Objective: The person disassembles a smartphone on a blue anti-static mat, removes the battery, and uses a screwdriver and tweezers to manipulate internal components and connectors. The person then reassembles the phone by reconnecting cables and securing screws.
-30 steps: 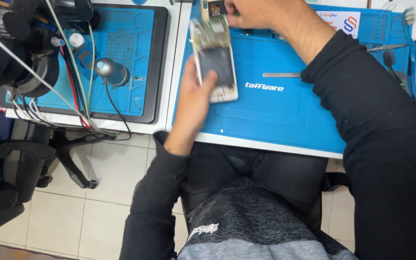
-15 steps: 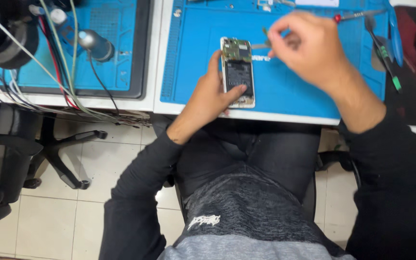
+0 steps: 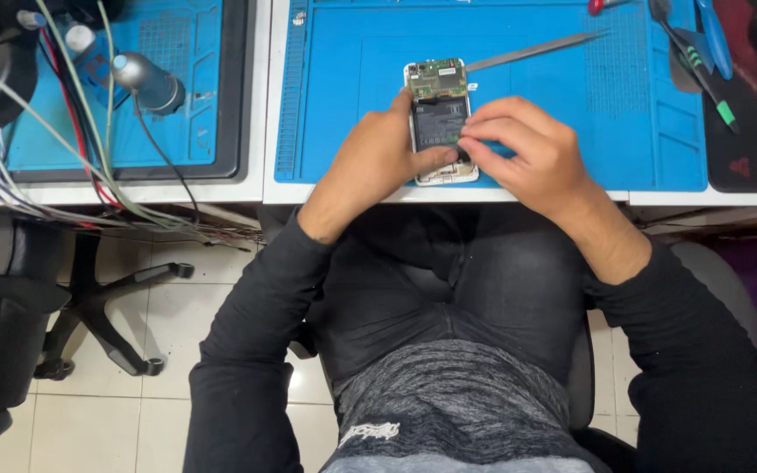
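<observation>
The opened phone [image 3: 439, 123] lay on the blue mat [image 3: 554, 114], close to the mat's near edge, which ran just under both wrists. Beyond the fingertips the mat was bare up to a thin metal pry tool [image 3: 536, 51] lying slantwise just past the phone's top. Farther right of the fingers, tools lay along the mat's right edge.

The left hand [image 3: 370, 166] gripped the phone from its left side, thumb pressed across the lower part of the dark battery and the other fingers curled against the edge. The right hand [image 3: 527, 153] sat at the phone's right side, fingers drawn close together, their tips touching the battery's right edge; whether they pinched anything small could not be made out.
</observation>
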